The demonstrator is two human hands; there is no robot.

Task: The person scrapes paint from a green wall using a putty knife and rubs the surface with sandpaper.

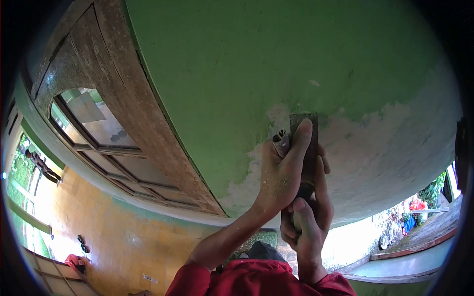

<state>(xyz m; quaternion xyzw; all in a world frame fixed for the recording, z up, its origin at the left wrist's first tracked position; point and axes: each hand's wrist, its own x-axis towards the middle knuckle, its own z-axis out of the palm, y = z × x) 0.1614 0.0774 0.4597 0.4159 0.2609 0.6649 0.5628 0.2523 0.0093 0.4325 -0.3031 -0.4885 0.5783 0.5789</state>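
A flat, dark-bladed paint scraper (309, 148) points up against the green wall (222, 64), its tip at the edge of a bare patch (365, 143) where the paint is gone. My left hand (284, 180) is closed around the blade, thumb pressed flat along its face and fingertips showing past the right side. A small rolled piece (281, 141), whitish and tube-like, sticks out beside that thumb. Lower down, my right hand (310, 227) grips the handle, thumb over it and a finger stretched up along the side. Pale dust clings to my left wrist.
Left of the wall surface stands a worn wooden door or window frame (148, 113) with glass panes. Yellowish floor tiles (128, 237) carry dark footwear (83, 244) and a red cloth (75, 264). A person (43, 166) stands far left. A ledge (414, 251) lies at lower right.
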